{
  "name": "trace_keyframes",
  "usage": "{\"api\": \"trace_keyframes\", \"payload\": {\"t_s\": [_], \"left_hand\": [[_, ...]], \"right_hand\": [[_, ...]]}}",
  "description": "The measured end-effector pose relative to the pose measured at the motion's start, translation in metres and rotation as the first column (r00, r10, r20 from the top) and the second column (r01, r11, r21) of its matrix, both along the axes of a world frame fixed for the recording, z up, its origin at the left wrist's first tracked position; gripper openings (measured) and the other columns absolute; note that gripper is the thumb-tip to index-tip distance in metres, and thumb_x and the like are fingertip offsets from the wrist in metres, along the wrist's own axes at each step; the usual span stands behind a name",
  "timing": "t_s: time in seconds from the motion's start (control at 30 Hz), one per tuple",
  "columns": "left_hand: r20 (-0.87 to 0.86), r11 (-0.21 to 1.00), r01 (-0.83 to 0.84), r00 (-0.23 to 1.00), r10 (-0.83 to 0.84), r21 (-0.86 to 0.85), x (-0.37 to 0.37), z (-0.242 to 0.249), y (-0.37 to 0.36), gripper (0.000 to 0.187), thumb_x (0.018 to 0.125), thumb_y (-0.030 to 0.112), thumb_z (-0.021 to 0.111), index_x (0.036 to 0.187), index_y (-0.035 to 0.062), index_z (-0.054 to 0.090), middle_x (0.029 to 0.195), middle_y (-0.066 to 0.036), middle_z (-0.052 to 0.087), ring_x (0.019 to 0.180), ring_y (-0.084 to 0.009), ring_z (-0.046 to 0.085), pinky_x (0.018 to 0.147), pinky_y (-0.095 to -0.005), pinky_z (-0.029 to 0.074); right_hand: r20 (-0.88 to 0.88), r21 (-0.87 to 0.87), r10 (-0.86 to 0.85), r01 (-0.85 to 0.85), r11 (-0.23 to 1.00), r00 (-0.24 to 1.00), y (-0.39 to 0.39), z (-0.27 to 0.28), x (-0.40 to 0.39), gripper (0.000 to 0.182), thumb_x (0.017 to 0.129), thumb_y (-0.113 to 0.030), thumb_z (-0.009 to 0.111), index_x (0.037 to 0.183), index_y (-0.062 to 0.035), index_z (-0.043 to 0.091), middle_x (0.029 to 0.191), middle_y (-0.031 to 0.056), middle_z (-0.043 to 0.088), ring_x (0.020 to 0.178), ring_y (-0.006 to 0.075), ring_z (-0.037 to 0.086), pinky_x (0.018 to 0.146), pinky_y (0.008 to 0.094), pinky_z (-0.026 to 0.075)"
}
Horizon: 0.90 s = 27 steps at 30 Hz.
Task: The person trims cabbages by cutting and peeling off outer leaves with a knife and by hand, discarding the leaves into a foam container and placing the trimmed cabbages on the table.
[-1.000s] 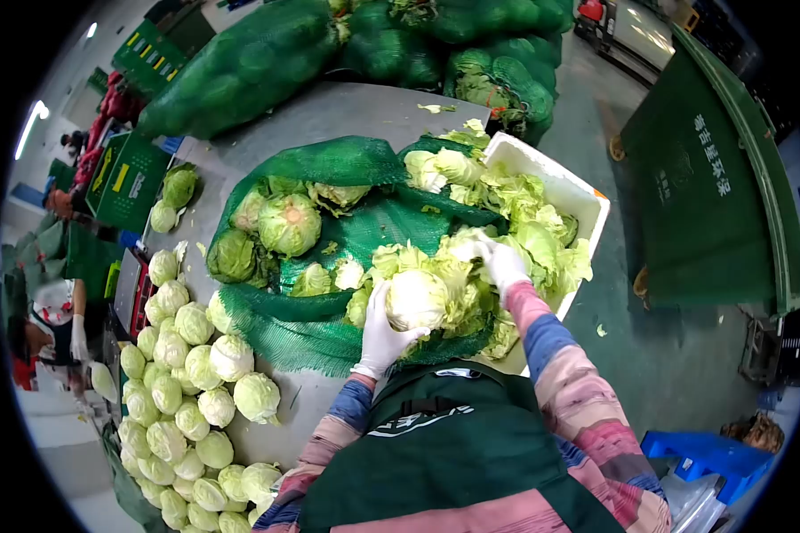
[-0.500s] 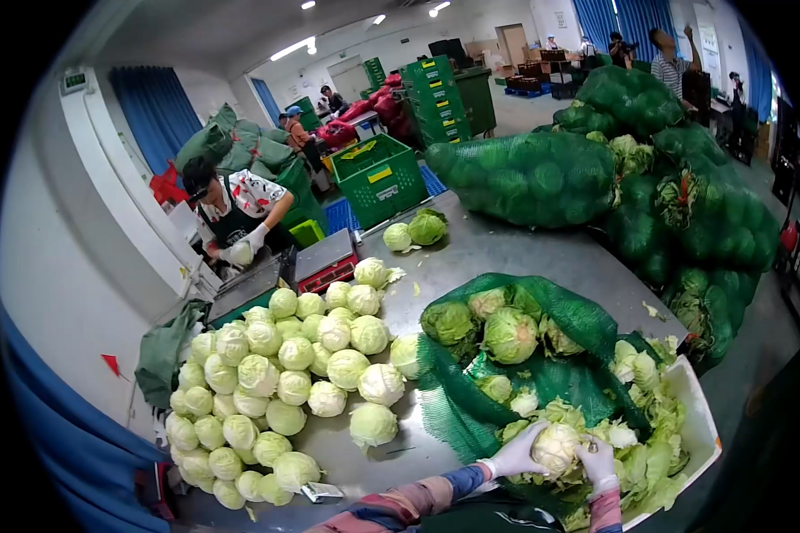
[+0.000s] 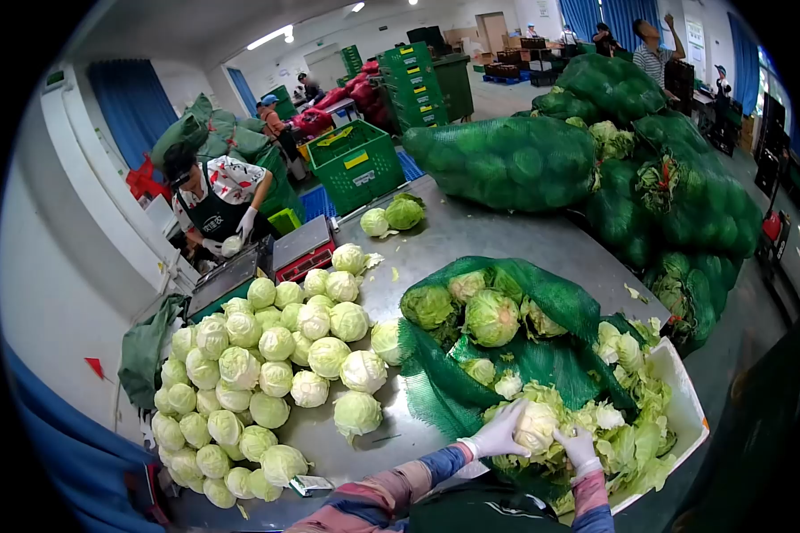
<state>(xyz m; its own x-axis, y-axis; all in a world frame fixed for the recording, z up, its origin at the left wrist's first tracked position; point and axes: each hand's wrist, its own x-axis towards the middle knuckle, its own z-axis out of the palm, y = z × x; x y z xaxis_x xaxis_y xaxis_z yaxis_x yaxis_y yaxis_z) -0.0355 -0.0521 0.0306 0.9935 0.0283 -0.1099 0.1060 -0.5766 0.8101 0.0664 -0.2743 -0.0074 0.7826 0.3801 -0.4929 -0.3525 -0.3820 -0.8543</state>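
Observation:
My left hand, in a white glove, holds the left side of a pale trimmed cabbage. At the cabbage's right side is my right hand, also gloved, with its fingers curled; something small and dark shows at them, too small to name. Beneath and beside both hands lie loose cabbage leaves, partly in a white box. Just beyond, an open green net bag holds several untrimmed cabbages. A large pile of trimmed cabbages covers the table's left part.
Full green net bags are stacked at the back right of the metal table. A red scale and a green crate stand beyond the pile. A co-worker handles a cabbage at the left. A small packet lies near the front edge.
The whole view has shifted, so most things appear further left and slightly higher. The co-worker's hands have moved apart. My hands stay around the cabbage.

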Motion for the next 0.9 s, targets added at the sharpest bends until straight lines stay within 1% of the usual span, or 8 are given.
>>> {"api": "trace_keyframes", "payload": {"t_s": [0.07, 0.2, 0.3, 0.67, 0.7, 0.77, 0.83, 0.9], "left_hand": [[0.026, 0.958, 0.062, 0.997, -0.072, 0.279, 0.001, 0.039, -0.014, 0.117, 0.059, 0.029, 0.089, 0.151, 0.0093, 0.02, 0.149, -0.023, 0.028, 0.136, -0.043, 0.029, 0.114, -0.0467, 0.028], [0.029, 0.94, 0.139, 0.987, -0.156, 0.312, 0.007, 0.024, -0.009, 0.117, 0.057, 0.03, 0.09, 0.15, 0.0096, 0.022, 0.15, -0.023, 0.025, 0.136, -0.0452, 0.027, 0.113, -0.0488, 0.028], [0.077, 0.957, 0.14, 0.983, -0.164, 0.254, 0.01, 0.018, -0.002, 0.116, 0.057, 0.03, 0.09, 0.15, 0.0094, 0.023, 0.15, -0.024, 0.025, 0.136, -0.0451, 0.027, 0.113, -0.0485, 0.028], [0.128, 0.995, 0.095, 0.988, -0.09, -0.03, 0.009, -0.006, 0.023, 0.117, 0.051, 0.036, 0.093, 0.147, 0.0059, 0.031, 0.145, -0.019, 0.038, 0.139, -0.0349, 0.03, 0.116, -0.0413, 0.025], [0.019, 0.881, -0.002, 1.0, 0.013, -0.474, 0.015, 0.016, 0.026, 0.115, 0.052, 0.035, 0.093, 0.145, 0.0043, 0.033, 0.145, -0.021, 0.037, 0.14, -0.0344, 0.03, 0.116, -0.0405, 0.024], [0.05, 0.98, 0.06, 0.997, -0.052, -0.19, 0.004, -0.009, 0.017, 0.115, 0.053, 0.034, 0.093, 0.145, 0.0018, 0.033, 0.145, -0.022, 0.036, 0.138, -0.0326, 0.033, 0.115, -0.0398, 0.028], [0.191, 0.986, 0.147, 0.969, -0.159, 0.074, 0.009, 0.002, 0.022, 0.109, 0.057, 0.032, 0.092, 0.143, 0.0007, 0.034, 0.142, -0.02, 0.039, 0.134, -0.0299, 0.038, 0.112, -0.0371, 0.033], [0.102, 0.973, 0.12, 0.99, -0.101, -0.196, 0.01, -0.001, 0.02, 0.106, 0.059, 0.031, 0.091, 0.142, -0.0013, 0.034, 0.14, -0.021, 0.04, 0.132, -0.029, 0.04, 0.11, -0.0366, 0.035]], "right_hand": [[-0.015, 0.071, 0.023, -0.021, 0.997, 1.0, 0.001, 0.021, -0.003, 0.042, 0.075, -0.025, 0.082, 0.101, 0.0028, 0.064, 0.068, 0.0034, 0.062, 0.042, 0.0104, 0.05, 0.036, 0.0259, 0.038], [0.018, 0.004, 0.055, -0.055, 0.998, 0.998, -0.006, 0.012, -0.001, 0.035, 0.075, -0.021, 0.079, 0.098, 0.0007, 0.065, 0.066, 0.0027, 0.062, 0.042, 0.0096, 0.05, 0.037, 0.0265, 0.039], [0.432, -0.095, 0.03, 0.012, 0.995, 0.901, 0.005, -0.021, -0.002, 0.026, 0.067, -0.012, 0.077, 0.087, -0.0003, 0.066, 0.063, 0.0046, 0.06, 0.054, 0.0146, 0.056, 0.049, 0.0316, 0.045], [0.318, -0.346, 0.017, 0.099, 0.933, 0.948, 0.007, -0.024, 0.001, 0.031, 0.075, -0.016, 0.072, 0.102, -0.0016, 0.068, 0.093, 0.0182, 0.07, 0.087, 0.0302, 0.067, 0.078, 0.0393, 0.052], [0.295, -0.31, 0.002, 0.094, 0.946, 0.955, 0.008, -0.02, 0.001, 0.033, 0.076, -0.016, 0.072, 0.106, -0.0025, 0.067, 0.097, 0.0192, 0.07, 0.091, 0.0313, 0.067, 0.08, 0.0393, 0.052], [0.252, -0.09, -0.054, 0.079, 0.993, 0.966, 0.003, -0.049, 0.0, 0.041, 0.072, -0.021, 0.076, 0.109, -0.0038, 0.067, 0.1, 0.0194, 0.07, 0.094, 0.0325, 0.067, 0.083, 0.0388, 0.051], [0.31, -0.304, 0.041, 0.058, 0.951, 0.95, 0.014, -0.002, -0.005, 0.046, 0.071, -0.022, 0.075, 0.11, -0.0014, 0.066, 0.095, 0.0187, 0.07, 0.088, 0.0306, 0.068, 0.08, 0.037, 0.052], [0.327, -0.328, 0.03, 0.083, 0.941, 0.945, 0.018, -0.007, -0.009, 0.047, 0.07, -0.027, 0.076, 0.11, -0.0034, 0.067, 0.094, 0.0197, 0.069, 0.087, 0.0328, 0.067, 0.081, 0.0371, 0.052]]}}
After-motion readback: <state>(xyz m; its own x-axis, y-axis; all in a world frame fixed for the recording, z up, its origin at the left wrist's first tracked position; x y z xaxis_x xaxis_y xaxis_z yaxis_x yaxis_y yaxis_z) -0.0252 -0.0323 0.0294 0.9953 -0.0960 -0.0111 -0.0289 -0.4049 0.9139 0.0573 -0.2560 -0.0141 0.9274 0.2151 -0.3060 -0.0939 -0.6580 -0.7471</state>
